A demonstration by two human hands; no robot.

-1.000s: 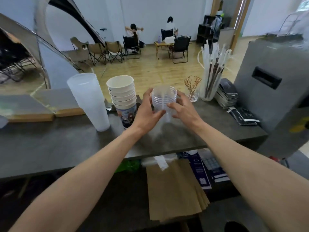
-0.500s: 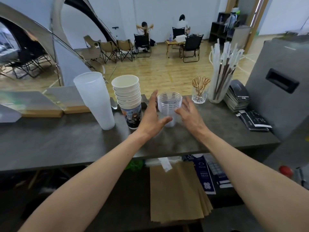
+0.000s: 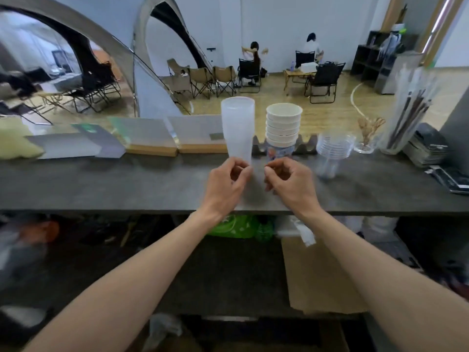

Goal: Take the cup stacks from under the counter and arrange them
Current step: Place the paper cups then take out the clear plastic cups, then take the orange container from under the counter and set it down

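Three cup stacks stand in a row on the dark counter (image 3: 127, 184). A tall frosted plastic stack (image 3: 238, 128) is on the left, a white paper cup stack (image 3: 283, 128) in the middle, and a short clear plastic stack (image 3: 333, 151) on the right. My left hand (image 3: 225, 186) and my right hand (image 3: 289, 185) hover over the counter just in front of the frosted and paper stacks. Both have loosely curled fingers and hold nothing. Neither touches a stack.
A jar of straws (image 3: 408, 118), a small glass of picks (image 3: 366, 138) and a pile of dark booklets (image 3: 429, 148) stand at the right. Flat boards (image 3: 152, 138) lie at the left. Under the counter are brown paper bags (image 3: 319, 273) and a green bag (image 3: 236, 226).
Both hands let go of the clear stack and drew back toward me and to the left. The view swung left, so the stacks now sit further right.
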